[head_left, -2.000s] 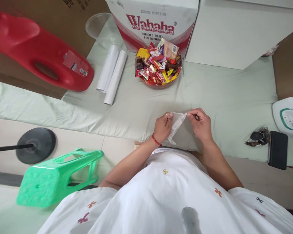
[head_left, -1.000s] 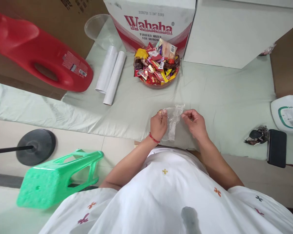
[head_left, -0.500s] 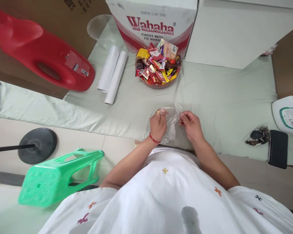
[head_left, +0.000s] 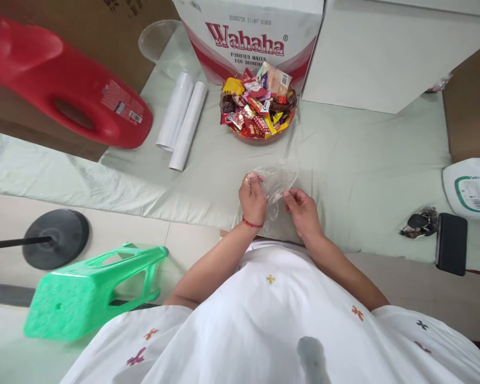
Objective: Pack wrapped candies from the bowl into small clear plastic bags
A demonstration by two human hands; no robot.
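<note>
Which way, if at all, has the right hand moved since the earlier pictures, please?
Yes: judged against the candy bowl, the right hand has shifted to the left and slightly downward in the view.

head-worn view, forward and down

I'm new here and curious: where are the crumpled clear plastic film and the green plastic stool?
Crumpled clear plastic film (head_left: 279, 178), head view: its middle.
Green plastic stool (head_left: 72, 304), head view: its seat.
</note>
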